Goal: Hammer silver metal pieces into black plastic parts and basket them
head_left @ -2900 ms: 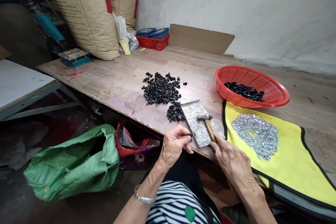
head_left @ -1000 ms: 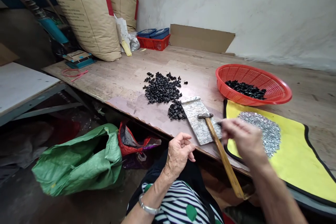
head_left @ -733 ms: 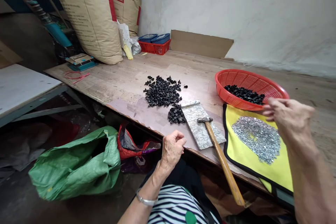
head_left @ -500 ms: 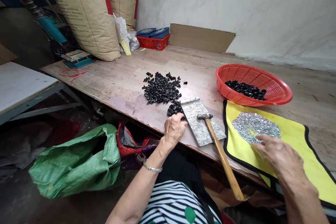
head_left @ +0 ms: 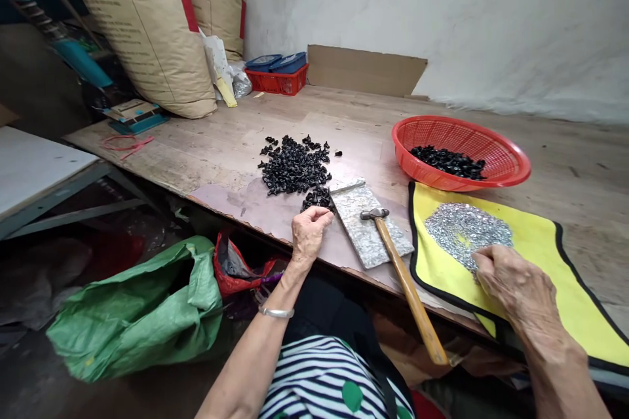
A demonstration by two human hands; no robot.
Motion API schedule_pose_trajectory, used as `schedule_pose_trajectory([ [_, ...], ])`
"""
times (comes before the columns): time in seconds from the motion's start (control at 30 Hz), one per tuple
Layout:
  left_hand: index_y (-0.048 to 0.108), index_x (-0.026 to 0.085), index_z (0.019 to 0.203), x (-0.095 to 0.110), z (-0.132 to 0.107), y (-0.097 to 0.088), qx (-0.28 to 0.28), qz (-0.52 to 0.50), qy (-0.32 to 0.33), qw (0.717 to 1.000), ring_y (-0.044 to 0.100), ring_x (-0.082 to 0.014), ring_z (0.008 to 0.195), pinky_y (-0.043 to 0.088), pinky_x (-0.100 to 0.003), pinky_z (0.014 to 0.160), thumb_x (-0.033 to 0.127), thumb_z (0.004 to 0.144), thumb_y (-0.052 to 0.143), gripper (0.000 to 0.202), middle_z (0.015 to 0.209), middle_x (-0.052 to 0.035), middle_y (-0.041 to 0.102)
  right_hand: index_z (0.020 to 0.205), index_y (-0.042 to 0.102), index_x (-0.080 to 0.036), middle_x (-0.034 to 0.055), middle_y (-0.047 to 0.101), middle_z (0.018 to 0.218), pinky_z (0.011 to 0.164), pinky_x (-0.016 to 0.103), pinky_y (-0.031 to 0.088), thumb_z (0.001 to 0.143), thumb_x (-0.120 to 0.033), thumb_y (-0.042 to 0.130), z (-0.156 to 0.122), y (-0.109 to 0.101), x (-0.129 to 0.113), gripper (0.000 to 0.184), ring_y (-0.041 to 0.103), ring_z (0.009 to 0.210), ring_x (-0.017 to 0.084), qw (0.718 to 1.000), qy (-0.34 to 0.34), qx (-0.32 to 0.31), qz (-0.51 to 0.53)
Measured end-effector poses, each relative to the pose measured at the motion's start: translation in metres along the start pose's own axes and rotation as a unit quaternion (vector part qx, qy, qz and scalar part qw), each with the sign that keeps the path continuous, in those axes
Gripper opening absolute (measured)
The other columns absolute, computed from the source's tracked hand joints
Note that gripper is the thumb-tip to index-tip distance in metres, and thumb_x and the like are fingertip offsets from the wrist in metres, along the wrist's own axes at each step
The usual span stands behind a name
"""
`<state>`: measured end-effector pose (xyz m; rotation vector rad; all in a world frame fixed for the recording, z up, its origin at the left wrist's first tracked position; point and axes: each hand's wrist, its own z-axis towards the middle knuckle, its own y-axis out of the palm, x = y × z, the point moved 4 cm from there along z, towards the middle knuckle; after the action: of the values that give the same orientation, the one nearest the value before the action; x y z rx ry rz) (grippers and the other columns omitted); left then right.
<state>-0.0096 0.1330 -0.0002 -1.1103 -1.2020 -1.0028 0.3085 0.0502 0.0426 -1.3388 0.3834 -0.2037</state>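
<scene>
The left hand [head_left: 308, 234] sits curled just beside the near left corner of a mottled stone slab [head_left: 366, 226], its fingers [head_left: 319, 214] bunched toward the thumb. It looks closed, but whether it grasps a small piece is hidden. Touching the slab's left edge, just above those fingers, lies a small heap of black parts [head_left: 317, 198]. A larger heap of black parts [head_left: 295, 167] spreads further left of the slab, on a worn wooden board [head_left: 206, 150].

To the right of the slab, the right hand [head_left: 515, 285] rests on a yellow mat [head_left: 555, 262] with black edging. Its fingertips [head_left: 479, 262] meet the lower edge of a heap of small silver parts [head_left: 466, 229]; they are loosely bunched, and it cannot be told whether they hold anything.

Neither of the 2 hands touches the hammer [head_left: 398, 268]: its metal head lies on the slab, and its wooden handle runs past the board's near edge. Beyond the slab, to the right, a red plastic basket [head_left: 511, 167] holds more black parts. Below the slab, to the left, a green woven sack [head_left: 137, 314] slumps beside a red bag [head_left: 226, 281].
</scene>
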Motion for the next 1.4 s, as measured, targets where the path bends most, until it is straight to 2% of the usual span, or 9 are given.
schedule_pose_trajectory([
  [0.1,0.066,0.014,0.077,-0.003,-0.005,0.001,-0.007,-0.131,-0.054,0.99,0.033,-0.0038,0.033,0.027,-0.018,0.033,0.032,0.065,0.067,0.022,0.046,0.0077,0.046,0.064,0.057,-0.021,0.0081,0.063,0.074,0.055,0.032,0.033,0.075,-0.024,0.047,-0.002,-0.005,-0.001,0.014,0.041,0.05,0.015,0.999,0.016,0.029,0.013],
  [0.23,0.065,0.011,0.079,0.012,-0.019,0.006,-0.025,-0.247,-0.087,0.965,0.05,-0.0074,0.042,0.041,-0.018,0.037,0.031,0.06,0.073,0.029,0.054,0.0027,0.057,0.067,0.062,-0.02,0.0061,0.062,0.065,0.063,0.033,0.041,0.069,-0.028,0.058,-0.017,-0.02,-0.029,0.009,0.054,0.059,0.019,0.974,0.034,0.042,0.219],
  [0.33,0.063,0.009,0.08,0.029,-0.042,0.018,-0.107,-0.321,-0.136,0.931,0.056,-0.011,0.046,0.049,-0.023,0.042,0.029,0.06,0.075,0.03,0.059,-0.0021,0.062,0.071,0.063,-0.02,0.0048,0.064,0.075,0.065,0.03,0.045,0.073,-0.036,0.061,-0.039,-0.028,-0.078,0.016,0.057,0.065,0.017,0.897,-0.031,-0.029,0.439],
  [0.5,0.061,0.009,0.079,0.039,-0.08,0.027,-0.146,-0.394,-0.188,0.888,0.058,-0.0114,0.046,0.051,-0.023,0.042,0.025,0.062,0.075,0.028,0.059,-0.0033,0.064,0.07,0.059,-0.019,0.0027,0.061,0.087,0.07,0.024,0.047,0.079,-0.028,0.058,-0.063,-0.021,-0.142,0.013,0.057,0.081,0.014,0.792,-0.091,-0.115,0.593],
  [0.83,0.061,0.008,0.075,0.031,-0.089,0.023,-0.118,-0.389,-0.176,0.897,0.058,-0.0123,0.044,0.051,-0.023,0.039,0.021,0.064,0.073,0.021,0.056,-0.0023,0.062,0.067,0.064,-0.017,0.0004,0.063,0.074,0.061,0.023,0.048,0.071,-0.025,0.068,-0.067,0.005,-0.146,0.009,0.058,0.066,0.011,0.74,-0.024,-0.145,0.656],
  [1.0,0.062,0.008,0.076,0.029,-0.092,0.024,-0.12,-0.386,-0.18,0.897,0.058,-0.0115,0.044,0.052,-0.023,0.04,0.021,0.065,0.072,0.02,0.058,-0.0039,0.063,0.069,0.067,-0.017,0.0004,0.064,0.065,0.058,0.025,0.047,0.067,-0.026,0.072,-0.065,0.019,-0.142,0.01,0.058,0.06,0.012,0.676,0.031,-0.216,0.704],
  [1.1,0.062,0.007,0.076,0.028,-0.093,0.023,-0.117,-0.374,-0.178,0.903,0.058,-0.0116,0.044,0.052,-0.023,0.04,0.02,0.065,0.071,0.019,0.058,-0.004,0.063,0.067,0.067,-0.017,0.0006,0.064,0.065,0.058,0.024,0.047,0.065,-0.025,0.072,-0.064,0.019,-0.141,0.01,0.058,0.061,0.012,0.682,0.028,-0.215,0.699],
  [1.3,0.063,0.007,0.074,0.026,-0.093,0.022,-0.111,-0.354,-0.168,0.914,0.057,-0.0119,0.043,0.051,-0.023,0.038,0.018,0.065,0.069,0.016,0.056,-0.0035,0.062,0.061,0.065,-0.017,0.0007,0.063,0.069,0.061,0.023,0.046,0.066,-0.023,0.071,-0.061,0.006,-0.142,0.01,0.057,0.067,0.012,0.771,-0.048,-0.176,0.611],
  [1.4,0.063,0.007,0.073,0.026,-0.093,0.02,-0.115,-0.342,-0.16,0.919,0.057,-0.0118,0.042,0.05,-0.022,0.037,0.018,0.065,0.068,0.014,0.056,-0.0036,0.062,0.063,0.065,-0.016,0.0015,0.064,0.066,0.058,0.024,0.047,0.061,-0.024,0.074,-0.059,0.01,-0.142,0.012,0.058,0.062,0.013,0.752,-0.012,-0.221,0.621],
])
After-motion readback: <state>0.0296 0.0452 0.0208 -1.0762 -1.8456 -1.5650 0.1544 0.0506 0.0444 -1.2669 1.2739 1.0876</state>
